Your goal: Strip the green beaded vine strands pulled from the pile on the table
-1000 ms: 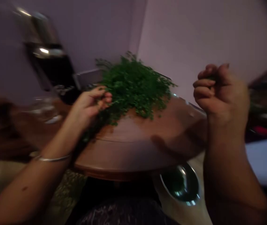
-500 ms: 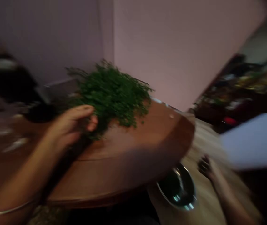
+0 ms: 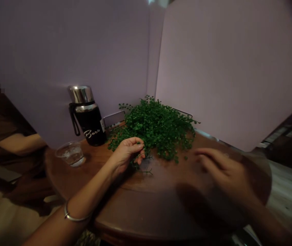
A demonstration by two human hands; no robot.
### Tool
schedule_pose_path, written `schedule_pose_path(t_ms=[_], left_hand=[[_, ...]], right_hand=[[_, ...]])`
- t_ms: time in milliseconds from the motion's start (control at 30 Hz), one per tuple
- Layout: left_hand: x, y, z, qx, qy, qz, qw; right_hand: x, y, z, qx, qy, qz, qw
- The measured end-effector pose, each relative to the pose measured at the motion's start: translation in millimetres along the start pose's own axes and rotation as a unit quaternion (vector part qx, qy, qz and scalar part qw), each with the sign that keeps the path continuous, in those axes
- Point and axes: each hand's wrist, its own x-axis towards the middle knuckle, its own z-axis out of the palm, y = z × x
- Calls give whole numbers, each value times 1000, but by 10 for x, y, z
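Observation:
A bushy heap of green sprigs with small round leaves lies on the round wooden table. In front of its left side, my left hand is closed in a pinch on a thin green sprig, whose bare stems hang below the fingers. My right hand, smeared by motion, hovers over the right part of the table. Its index finger and thumb are apart, and nothing shows between them. The bowl is largely out of sight below the table's edge at the lower right.
At the table's left stand a black flask with a steel lid and a clear plastic cup of water. A phone-like slab leans on the wall behind. Another person's arm is at the far left.
The view has swung left, bringing the flask and cup fully into sight. My right hand has risen from beside the bowl on the right to above the table. The left hand stays by the heap.

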Motion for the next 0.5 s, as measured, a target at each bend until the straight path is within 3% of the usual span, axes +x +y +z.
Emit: schedule_pose_path(t_ms=[67,133,233,333,500], left_hand=[[-8,-2,19,0,-6,-10,1000],[-14,-7,35,1,-14,-14,1000],[-15,-16,44,-7,-13,-5,1000],[-10,-17,35,-20,24,15,999],[1,3,-10,4,58,7,998]], right_hand=[[118,-222,270,98,-134,22,986],[278,-384,555,188,-232,68,952],[491,-524,859,255,-312,85,911],[594,-575,1019,261,-334,67,903],[573,-497,1166,225,-293,36,929]])
